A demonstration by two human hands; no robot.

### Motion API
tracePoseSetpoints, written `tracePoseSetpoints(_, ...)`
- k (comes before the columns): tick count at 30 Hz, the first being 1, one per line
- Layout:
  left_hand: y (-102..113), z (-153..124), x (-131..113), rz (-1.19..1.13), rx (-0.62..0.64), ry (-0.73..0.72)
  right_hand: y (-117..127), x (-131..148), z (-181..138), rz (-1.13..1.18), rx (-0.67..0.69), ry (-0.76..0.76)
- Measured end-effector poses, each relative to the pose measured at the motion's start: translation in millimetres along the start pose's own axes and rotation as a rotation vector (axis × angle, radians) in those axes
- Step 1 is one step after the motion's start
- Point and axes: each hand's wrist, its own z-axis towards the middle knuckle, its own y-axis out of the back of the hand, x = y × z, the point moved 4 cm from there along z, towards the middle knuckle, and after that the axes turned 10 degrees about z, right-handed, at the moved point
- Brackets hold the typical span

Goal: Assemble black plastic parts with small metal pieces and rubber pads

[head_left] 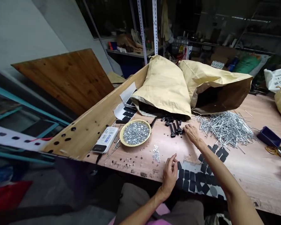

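My left hand (170, 175) is at the table's front edge, beside rows of black rounded pads (192, 176) on a pale sheet. Its fingers are bent and close together; whatever they may hold is hidden. Farther forward, my right hand (192, 134) reaches down with its fingers a little apart, the fingertips next to a group of black plastic parts (172, 129) with long stems. A small patch of loose metal nuts (156, 153) lies left of my hands. Beyond it stands a yellow bowl (122, 140) filled with small metal pieces (135, 132).
Two large paper sacks (165, 84) lie open-mouthed at the back. Thin metal rods (227, 128) are heaped on the right, near a dark blue bin (269, 136). A white digital device (106, 139) sits by the wooden side board (84, 125) at left.
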Motion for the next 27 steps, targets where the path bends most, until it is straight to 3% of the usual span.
tracePoseSetpoints(3,12,21,-13,-0.064,-0.05,0.067,1,-4,-17,-0.003,0.006,-0.02)
tracePoseSetpoints(5,19,38,-28,0.025,-0.058,0.01,3,-3,-37,0.144,-0.003,-0.041)
tracePoseSetpoints(7,22,52,-48,0.268,-0.032,-0.203,1,3,-58,0.515,0.06,-0.071)
tracePoseSetpoints(10,18,59,-69,0.586,0.117,-0.559,-5,23,-81,1.131,0.28,-0.105)
tracePoseSetpoints(13,15,59,-68,0.651,0.253,-0.741,-6,37,-85,1.371,0.482,-0.137)
tracePoseSetpoints(15,18,64,-59,0.606,0.24,-0.682,-5,36,-74,1.309,0.527,-0.195)
tracePoseSetpoints(16,21,68,-53,0.576,0.2,-0.605,-3,32,-63,1.208,0.465,-0.24)
tracePoseSetpoints(20,35,81,-33,0.47,0.036,-0.199,3,24,-13,0.626,-0.009,-0.326)
tracePoseSetpoints(22,40,84,-27,0.437,0.038,-0.036,-7,34,6,0.43,-0.055,-0.295)
tracePoseSetpoints(24,43,85,-25,0.451,0.063,0.043,-22,42,16,0.335,-0.081,-0.285)
tracePoseSetpoints(27,47,86,-25,0.58,0.09,-0.017,-38,38,14,0.321,-0.188,-0.276)
